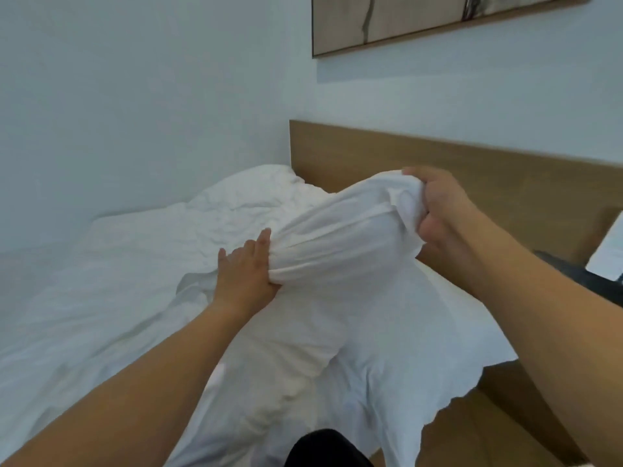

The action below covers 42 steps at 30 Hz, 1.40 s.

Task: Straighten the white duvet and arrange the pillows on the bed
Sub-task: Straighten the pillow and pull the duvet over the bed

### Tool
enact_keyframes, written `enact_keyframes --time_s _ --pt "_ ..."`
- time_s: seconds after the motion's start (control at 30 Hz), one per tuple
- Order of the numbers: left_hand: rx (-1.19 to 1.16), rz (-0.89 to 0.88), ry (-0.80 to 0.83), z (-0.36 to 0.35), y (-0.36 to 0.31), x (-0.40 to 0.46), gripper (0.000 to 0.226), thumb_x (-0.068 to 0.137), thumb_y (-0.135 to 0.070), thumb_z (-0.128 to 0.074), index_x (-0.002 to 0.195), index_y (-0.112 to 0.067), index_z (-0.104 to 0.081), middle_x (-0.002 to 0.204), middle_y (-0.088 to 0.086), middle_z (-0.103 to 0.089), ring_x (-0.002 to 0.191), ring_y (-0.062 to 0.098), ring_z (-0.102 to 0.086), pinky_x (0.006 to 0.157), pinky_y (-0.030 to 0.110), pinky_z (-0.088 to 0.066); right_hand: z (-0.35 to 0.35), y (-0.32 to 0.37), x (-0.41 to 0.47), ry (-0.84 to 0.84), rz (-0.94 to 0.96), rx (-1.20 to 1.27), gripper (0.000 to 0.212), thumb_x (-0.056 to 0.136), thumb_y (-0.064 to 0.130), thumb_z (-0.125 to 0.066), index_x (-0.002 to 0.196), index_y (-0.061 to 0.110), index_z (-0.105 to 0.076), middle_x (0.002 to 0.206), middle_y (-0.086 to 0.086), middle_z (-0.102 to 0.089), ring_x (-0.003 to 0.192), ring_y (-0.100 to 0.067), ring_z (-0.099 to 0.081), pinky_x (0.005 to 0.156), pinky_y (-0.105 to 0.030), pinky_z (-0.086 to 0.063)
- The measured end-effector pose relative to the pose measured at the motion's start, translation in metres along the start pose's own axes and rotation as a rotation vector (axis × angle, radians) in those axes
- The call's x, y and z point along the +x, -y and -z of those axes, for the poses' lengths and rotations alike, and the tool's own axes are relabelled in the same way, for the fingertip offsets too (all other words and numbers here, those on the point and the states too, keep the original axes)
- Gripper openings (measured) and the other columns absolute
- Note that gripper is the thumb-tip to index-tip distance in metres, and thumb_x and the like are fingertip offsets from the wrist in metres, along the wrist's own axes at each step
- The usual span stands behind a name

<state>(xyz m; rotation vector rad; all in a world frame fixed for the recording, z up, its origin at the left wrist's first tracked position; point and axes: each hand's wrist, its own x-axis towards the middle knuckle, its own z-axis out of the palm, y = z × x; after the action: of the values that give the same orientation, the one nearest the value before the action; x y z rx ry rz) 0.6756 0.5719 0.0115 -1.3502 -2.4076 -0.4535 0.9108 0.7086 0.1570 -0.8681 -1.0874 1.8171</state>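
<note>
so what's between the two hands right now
In the head view, a bunched stretch of the white pillow spans from the left hand to the right hand; both grip it.

Both forearms are seen bare to the frame's lower edge, with no sleeve, watch or ring shown on the left hand [243, 274] or the right hand [441, 210], and a piece of black clothing [323, 448] is glimpsed below.

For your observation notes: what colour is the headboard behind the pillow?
Light brown wood; the headboard shows best in the head view, behind the white pillow.
</note>
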Motion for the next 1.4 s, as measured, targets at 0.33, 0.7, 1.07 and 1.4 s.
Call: enact_keyframes --time_s 0.33,0.7,1.07,1.4 --pt "-0.754 -0.024 0.051 0.085 -0.028 0.025 0.027 0.064 -0.037 -0.062 0.079 -0.015 -0.056 0.072 0.004 -0.062 0.067 0.017 -0.055 0.064 0.036 -0.047 0.025 -0.038 0.006 0.007 1.113 -1.811 0.134 0.058 0.075 -0.069 0.149 0.033 0.02 0.159 0.003 0.022 0.146 -0.022 0.023 0.111 -0.061 0.012" --pt "-0.497 -0.073 0.146 0.092 -0.039 -0.038 0.066 0.069 -0.055 -0.07 0.121 -0.034 -0.035 0.109 -0.01 -0.055 0.099 0.017 -0.056 0.087 0.041 -0.048 -0.044 0.003 0.021 0.345 1.197 -2.201 0.005 0.076 0.025 -0.059 0.078 0.027 -0.055 0.089 0.008 -0.067 0.086 -0.018 -0.064 0.094 -0.036 -0.046" --pt "-0.292 0.557 0.631 -0.041 0.126 -0.015 0.032 0.066 -0.036 -0.067 0.089 -0.015 -0.057 0.083 -0.001 -0.063 0.094 0.023 -0.066 0.07 0.026 -0.045 -0.115 -0.063 0.119 0.197 0.909 -2.225 0.031 0.082 0.017 -0.049 0.11 0.019 -0.037 0.078 0.002 -0.056 0.067 -0.026 -0.059 0.049 -0.028 -0.037" --pt "-0.022 0.413 0.091 0.291 0.206 0.253 0.032 0.081 -0.037 -0.055 0.103 -0.015 -0.064 0.107 0.013 -0.067 0.097 0.031 -0.064 0.079 0.033 -0.05 -0.299 0.21 0.116 0.05 0.896 -2.217 0.021 0.085 0.022 -0.053 0.101 0.027 -0.065 0.095 -0.002 -0.069 0.087 -0.026 -0.068 0.067 -0.029 -0.043"
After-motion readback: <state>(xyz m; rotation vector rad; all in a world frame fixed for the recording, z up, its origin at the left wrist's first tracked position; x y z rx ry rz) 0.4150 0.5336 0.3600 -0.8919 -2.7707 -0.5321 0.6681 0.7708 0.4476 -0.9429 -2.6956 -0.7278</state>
